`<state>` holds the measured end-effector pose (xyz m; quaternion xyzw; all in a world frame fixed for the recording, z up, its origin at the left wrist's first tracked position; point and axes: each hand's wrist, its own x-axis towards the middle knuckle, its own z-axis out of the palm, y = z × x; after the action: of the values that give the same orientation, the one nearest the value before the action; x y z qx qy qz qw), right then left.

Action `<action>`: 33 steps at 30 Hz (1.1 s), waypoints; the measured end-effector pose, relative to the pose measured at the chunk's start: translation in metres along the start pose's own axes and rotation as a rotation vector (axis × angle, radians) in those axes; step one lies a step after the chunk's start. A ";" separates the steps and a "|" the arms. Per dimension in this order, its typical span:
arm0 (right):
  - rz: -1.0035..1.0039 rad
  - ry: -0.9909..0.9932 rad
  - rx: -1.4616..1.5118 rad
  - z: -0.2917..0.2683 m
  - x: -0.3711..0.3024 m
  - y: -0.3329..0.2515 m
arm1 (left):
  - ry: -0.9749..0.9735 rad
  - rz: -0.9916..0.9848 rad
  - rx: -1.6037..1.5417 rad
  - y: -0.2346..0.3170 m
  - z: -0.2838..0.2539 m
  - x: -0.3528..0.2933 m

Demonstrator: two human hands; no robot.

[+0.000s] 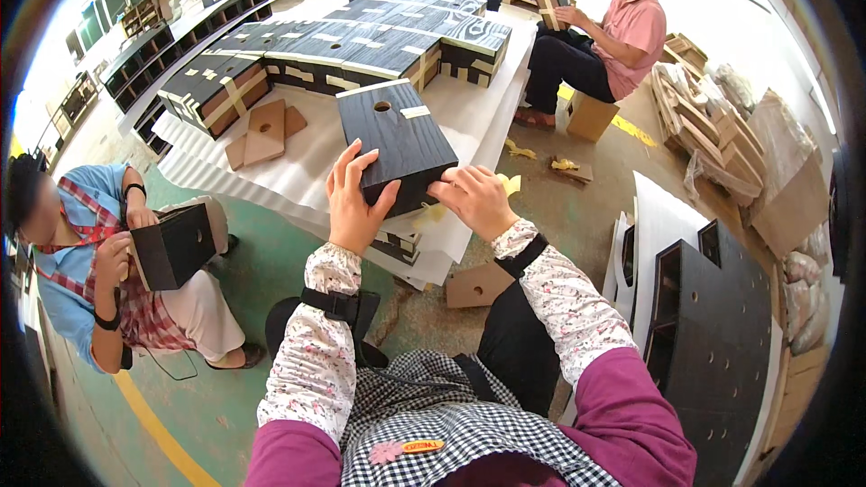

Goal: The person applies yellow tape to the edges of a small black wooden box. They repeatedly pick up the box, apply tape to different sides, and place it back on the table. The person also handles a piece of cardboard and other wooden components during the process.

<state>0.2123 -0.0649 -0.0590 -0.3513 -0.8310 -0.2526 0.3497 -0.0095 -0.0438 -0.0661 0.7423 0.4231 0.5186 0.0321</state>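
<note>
A black wood-grained wooden box (401, 149) with a round hole in its top face stands tilted at the table's near edge, in front of me. Against its left side lies my left hand (354, 198), fingers on the top face and thumb along the near edge, gripping it. At the near right corner my right hand (474, 203) has its fingers bent and pinched together. Pale yellow masking tape (509, 185) sticks out beside that hand, and more shows below the box's lower edge. A short strip of tape (415, 112) is stuck on the top face.
Many taped black boxes (361, 41) cover the foam-sheeted table (298, 176). Brown boards (265, 130) lie left of my box. One co-worker (135, 261) sits at left with a black box, another (622, 36) at far right. Black cabinets (713, 325) stand on the right.
</note>
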 end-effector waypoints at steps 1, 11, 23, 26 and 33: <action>-0.036 -0.003 -0.004 -0.002 0.004 0.000 | 0.005 -0.001 0.002 0.000 -0.001 0.001; -0.049 -0.056 -0.025 -0.007 -0.005 0.004 | -0.003 0.033 0.018 0.001 -0.002 0.000; -0.164 -0.113 -0.088 -0.006 0.014 0.006 | -0.024 0.025 0.044 0.000 -0.004 0.000; -0.135 -0.092 -0.053 -0.008 0.013 0.007 | -0.025 0.043 0.053 -0.001 -0.005 0.001; -0.122 -0.116 -0.042 -0.020 0.006 0.003 | -0.005 0.034 0.011 -0.001 -0.001 0.000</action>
<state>0.2197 -0.0737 -0.0416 -0.3215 -0.8642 -0.2699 0.2775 -0.0112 -0.0436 -0.0667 0.7508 0.4133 0.5148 0.0203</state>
